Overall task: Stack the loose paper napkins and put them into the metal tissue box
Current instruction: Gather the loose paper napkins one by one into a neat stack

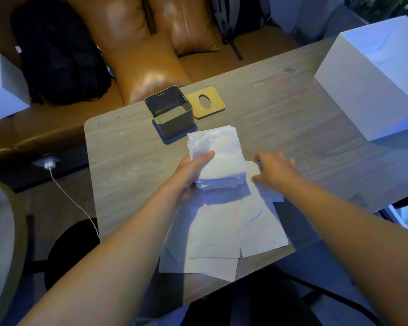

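Note:
My left hand (190, 174) grips a thick stack of white paper napkins (218, 156) from its left side, thumb on top, held just above the table. My right hand (272, 171) pinches the edge of a loose napkin (253, 169) beside the stack's right side. Several more loose napkins (212, 238) lie flat and overlapping on the table below the stack, near the front edge. The open metal tissue box (172, 114) stands upright and empty beyond the stack. Its wooden lid (205, 102) with an oval hole lies flat to the box's right.
The wooden table (127, 161) has its left edge close to the box. A large white box (368, 90) sits at the table's right. Behind are brown leather cushions (146, 55) and a black bag (57, 55). A charger cable (73, 201) hangs at the left.

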